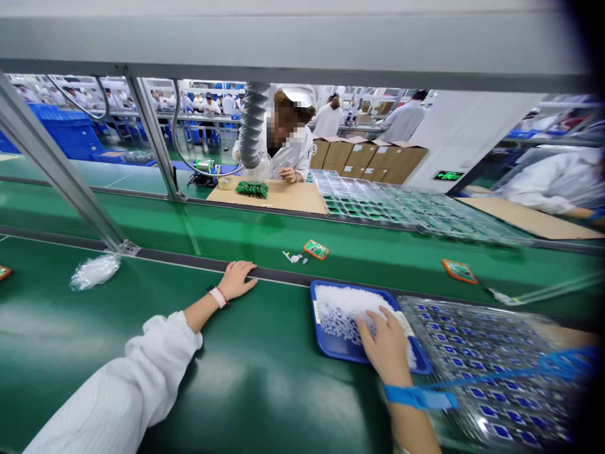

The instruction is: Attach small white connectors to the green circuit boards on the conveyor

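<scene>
Right hand [390,353] over white pieces [347,304], grip unclear — a sideways wrist knock could tip the blue tray [338,346], scattering them; left hand [236,281] spread, empty.

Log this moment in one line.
left hand: on dark strip | right hand: at white bits in blue tray | bag: at left

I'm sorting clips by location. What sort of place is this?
Probably an electronics factory's assembly line: a blue tray of small white pieces sits within reach, an orange-edged circuit board lies beyond it, and clear trays holding green boards stand farther across.
</scene>
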{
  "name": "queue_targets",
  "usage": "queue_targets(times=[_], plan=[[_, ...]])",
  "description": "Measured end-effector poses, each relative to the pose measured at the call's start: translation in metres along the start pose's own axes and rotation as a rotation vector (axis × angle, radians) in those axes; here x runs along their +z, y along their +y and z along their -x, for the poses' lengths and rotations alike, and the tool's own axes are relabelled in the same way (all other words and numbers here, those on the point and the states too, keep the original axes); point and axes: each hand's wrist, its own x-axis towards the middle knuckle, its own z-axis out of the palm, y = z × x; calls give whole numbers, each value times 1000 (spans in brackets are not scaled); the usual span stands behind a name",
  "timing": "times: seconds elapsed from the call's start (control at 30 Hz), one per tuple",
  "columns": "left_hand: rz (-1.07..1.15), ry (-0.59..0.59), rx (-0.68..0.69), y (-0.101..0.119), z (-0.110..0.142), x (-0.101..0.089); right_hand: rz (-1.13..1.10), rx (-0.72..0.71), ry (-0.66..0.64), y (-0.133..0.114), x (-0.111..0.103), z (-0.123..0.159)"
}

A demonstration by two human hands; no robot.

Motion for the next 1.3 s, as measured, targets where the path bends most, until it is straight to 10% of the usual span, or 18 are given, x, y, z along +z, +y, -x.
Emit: queue_targets(times=[0.47,1.3], plan=[[-523,-47,1222,106,-2,-55,-181,9,114,0,-3,2],[-368,-146,1098,128,-9,-44,-351,28,64,-31,-27,0]])
